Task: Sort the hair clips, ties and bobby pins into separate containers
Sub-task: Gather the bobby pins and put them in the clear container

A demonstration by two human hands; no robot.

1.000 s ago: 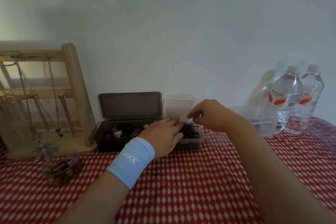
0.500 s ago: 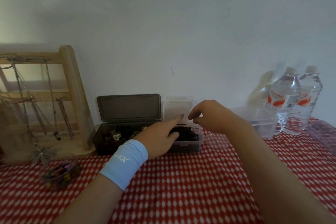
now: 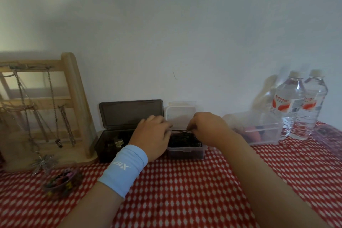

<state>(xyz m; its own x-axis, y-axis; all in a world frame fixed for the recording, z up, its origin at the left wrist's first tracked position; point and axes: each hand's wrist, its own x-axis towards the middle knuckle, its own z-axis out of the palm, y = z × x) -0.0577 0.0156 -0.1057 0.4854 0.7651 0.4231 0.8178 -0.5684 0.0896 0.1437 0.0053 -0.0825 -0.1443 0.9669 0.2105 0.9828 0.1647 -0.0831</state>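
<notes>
A small clear box [image 3: 186, 151] full of dark bobby pins [image 3: 183, 140] stands open at the back of the table. Just above it, my right hand [image 3: 209, 127] pinches one end of a bobby pin [image 3: 180, 131]. My left hand [image 3: 153, 133], with a light blue wristband, has its fingers curled on the pin's other end. Left of it is a dark box [image 3: 106, 149] with its lid up, holding hair clips [image 3: 119, 143] and partly hidden by my left hand. A clear tub [image 3: 259, 127] on the right holds reddish and dark items, too blurred to name.
A wooden jewellery stand [image 3: 74, 98] with hanging chains stands at the far left. In front of it is a small bowl [image 3: 59, 183] of colourful pieces. Two water bottles [image 3: 299, 105] stand at the back right. The red checked tablecloth [image 3: 185, 190] covers the table.
My left hand has lifted from pointing into the bobby pin box and curled its fingers toward my right hand. A bobby pin now spans the gap between both hands.
</notes>
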